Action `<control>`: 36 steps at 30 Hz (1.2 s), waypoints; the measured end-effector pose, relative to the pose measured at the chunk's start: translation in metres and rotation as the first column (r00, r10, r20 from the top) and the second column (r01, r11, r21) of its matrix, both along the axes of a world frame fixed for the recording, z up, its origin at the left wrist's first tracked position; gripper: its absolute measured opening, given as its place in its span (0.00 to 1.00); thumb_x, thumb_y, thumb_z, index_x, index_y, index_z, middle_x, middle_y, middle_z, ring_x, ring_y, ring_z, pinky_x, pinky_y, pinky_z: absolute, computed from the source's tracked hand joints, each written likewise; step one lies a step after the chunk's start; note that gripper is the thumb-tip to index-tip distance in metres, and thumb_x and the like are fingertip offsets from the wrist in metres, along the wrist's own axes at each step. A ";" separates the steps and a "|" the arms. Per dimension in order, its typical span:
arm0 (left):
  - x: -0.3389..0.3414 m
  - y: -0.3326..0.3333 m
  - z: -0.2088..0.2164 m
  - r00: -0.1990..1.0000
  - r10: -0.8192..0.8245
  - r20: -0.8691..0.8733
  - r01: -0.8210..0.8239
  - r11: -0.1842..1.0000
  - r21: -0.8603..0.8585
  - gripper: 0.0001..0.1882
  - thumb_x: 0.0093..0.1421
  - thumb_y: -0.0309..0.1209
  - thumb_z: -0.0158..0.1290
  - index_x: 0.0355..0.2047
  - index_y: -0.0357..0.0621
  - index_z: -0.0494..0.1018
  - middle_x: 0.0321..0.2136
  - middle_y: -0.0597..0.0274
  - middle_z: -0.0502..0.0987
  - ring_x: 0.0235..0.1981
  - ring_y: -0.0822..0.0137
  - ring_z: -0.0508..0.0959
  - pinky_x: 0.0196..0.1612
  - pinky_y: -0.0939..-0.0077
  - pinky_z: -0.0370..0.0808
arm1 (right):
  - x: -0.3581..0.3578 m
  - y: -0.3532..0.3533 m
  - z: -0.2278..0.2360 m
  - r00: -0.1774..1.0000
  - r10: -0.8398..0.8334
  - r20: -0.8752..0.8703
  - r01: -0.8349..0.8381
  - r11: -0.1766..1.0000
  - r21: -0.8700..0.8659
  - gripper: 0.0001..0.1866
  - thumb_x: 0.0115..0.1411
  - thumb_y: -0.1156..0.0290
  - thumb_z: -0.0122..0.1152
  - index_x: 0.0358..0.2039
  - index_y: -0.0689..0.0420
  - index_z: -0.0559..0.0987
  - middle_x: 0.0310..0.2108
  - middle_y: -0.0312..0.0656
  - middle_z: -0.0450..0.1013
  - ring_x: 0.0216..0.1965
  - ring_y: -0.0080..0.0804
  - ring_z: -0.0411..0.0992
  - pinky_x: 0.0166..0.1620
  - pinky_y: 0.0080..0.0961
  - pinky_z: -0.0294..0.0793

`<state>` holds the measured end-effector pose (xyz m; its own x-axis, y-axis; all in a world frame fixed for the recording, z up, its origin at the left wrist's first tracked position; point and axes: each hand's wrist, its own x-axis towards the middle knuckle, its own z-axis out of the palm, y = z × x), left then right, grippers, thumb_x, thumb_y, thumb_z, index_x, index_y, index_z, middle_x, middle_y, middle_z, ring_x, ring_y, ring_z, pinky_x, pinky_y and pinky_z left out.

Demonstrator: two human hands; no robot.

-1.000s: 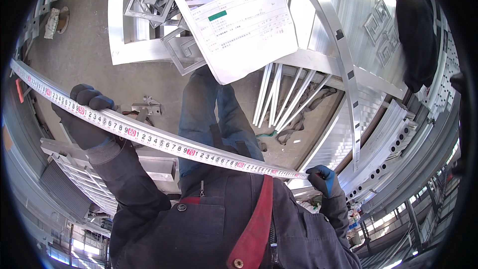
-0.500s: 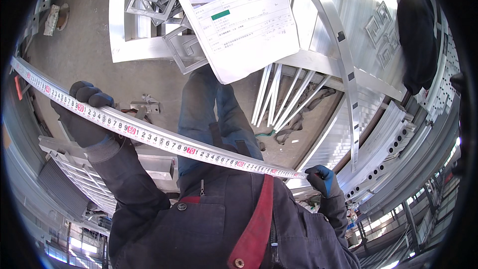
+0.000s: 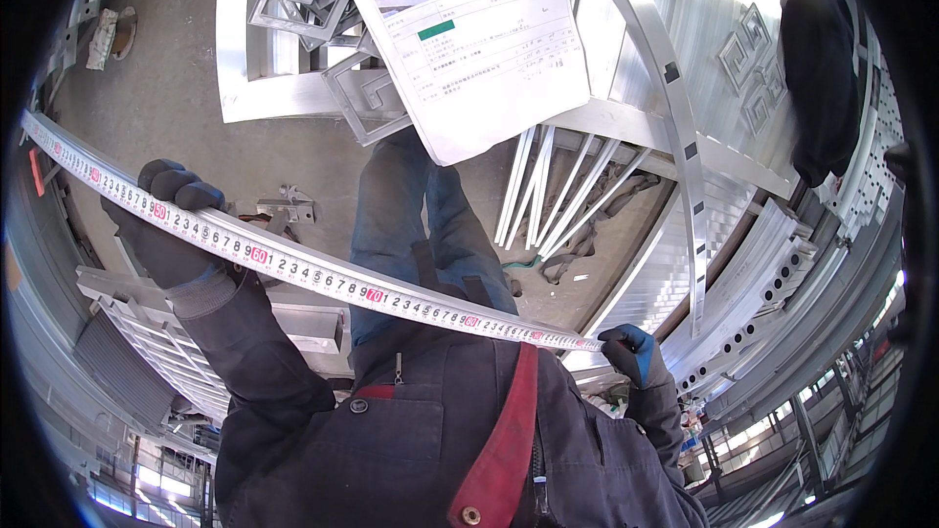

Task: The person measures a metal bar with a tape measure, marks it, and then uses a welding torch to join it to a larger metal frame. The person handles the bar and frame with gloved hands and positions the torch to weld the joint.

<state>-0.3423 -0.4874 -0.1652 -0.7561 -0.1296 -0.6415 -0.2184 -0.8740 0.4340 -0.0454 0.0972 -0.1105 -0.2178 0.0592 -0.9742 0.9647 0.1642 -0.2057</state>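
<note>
A white tape measure blade (image 3: 323, 279) with black and red markings stretches slantwise across my front, from the far left rim down to the right. A pale strip shows along its upper edge; I cannot tell whether it is a metal bar or the blade's own curled edge. My left hand (image 3: 176, 225), in a dark glove, is closed round the blade with its fingertips over the upper edge. At the blade's right-hand end, my right hand (image 3: 628, 352), in a black and blue glove, is closed on it. The tape's case does not show.
A printed sheet (image 3: 479, 88) lies on pale metal framework ahead. Square spiral-pattern metal pieces (image 3: 367, 93) sit left of it. Several thin white bars (image 3: 533, 186) lean below the sheet. A curved metal strip with slots (image 3: 685, 127), dark cloth (image 3: 820, 68) and stacked profiles (image 3: 753, 303) are right.
</note>
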 end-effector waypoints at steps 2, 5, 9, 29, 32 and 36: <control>0.000 -0.002 -0.001 0.999 -0.027 -0.028 0.028 0.999 0.041 0.30 0.55 0.54 0.70 0.29 0.57 0.59 0.21 0.79 0.54 0.21 0.80 0.51 0.25 0.81 0.60 | -0.001 0.000 0.001 1.000 0.004 0.000 -0.004 1.000 0.005 0.09 0.65 0.70 0.66 0.43 0.59 0.85 0.23 0.29 0.74 0.22 0.14 0.67 0.25 0.17 0.64; 0.000 -0.004 -0.004 0.994 -0.066 -0.091 0.076 0.991 0.110 0.31 0.55 0.52 0.71 0.28 0.58 0.57 0.21 0.80 0.52 0.21 0.81 0.51 0.25 0.82 0.60 | -0.003 0.001 0.001 1.000 0.012 0.000 -0.012 1.000 0.006 0.09 0.65 0.70 0.66 0.43 0.59 0.85 0.23 0.28 0.74 0.22 0.14 0.67 0.25 0.17 0.64; 0.002 -0.004 -0.006 0.987 -0.074 -0.140 0.099 0.978 0.182 0.31 0.55 0.49 0.72 0.27 0.59 0.56 0.21 0.80 0.51 0.21 0.81 0.50 0.25 0.82 0.59 | -0.004 -0.001 0.001 1.000 0.008 0.029 -0.009 1.000 0.022 0.09 0.65 0.70 0.65 0.43 0.60 0.85 0.24 0.29 0.74 0.23 0.13 0.67 0.26 0.17 0.64; 0.001 0.005 -0.002 0.999 -0.017 -0.048 0.015 0.999 -0.039 0.29 0.56 0.54 0.70 0.29 0.57 0.60 0.19 0.81 0.54 0.19 0.81 0.52 0.24 0.84 0.58 | -0.003 0.002 0.003 0.999 0.021 -0.025 -0.021 1.000 0.014 0.08 0.65 0.71 0.66 0.42 0.59 0.85 0.23 0.28 0.73 0.21 0.13 0.66 0.24 0.17 0.61; 0.002 0.005 -0.002 0.998 -0.027 -0.064 0.026 0.999 -0.018 0.29 0.56 0.54 0.70 0.29 0.57 0.60 0.19 0.81 0.54 0.19 0.81 0.52 0.23 0.84 0.58 | -0.003 0.001 0.004 1.000 0.017 -0.016 -0.017 1.000 0.018 0.08 0.65 0.71 0.67 0.42 0.59 0.85 0.23 0.28 0.73 0.22 0.13 0.66 0.24 0.17 0.61; 0.002 0.007 -0.001 0.995 -0.026 -0.101 0.027 1.000 0.007 0.29 0.57 0.54 0.69 0.28 0.58 0.58 0.19 0.80 0.53 0.19 0.81 0.50 0.23 0.84 0.57 | -0.004 0.001 0.005 1.000 0.016 -0.015 -0.016 0.999 0.027 0.08 0.65 0.71 0.67 0.42 0.59 0.85 0.23 0.28 0.73 0.22 0.13 0.66 0.25 0.17 0.62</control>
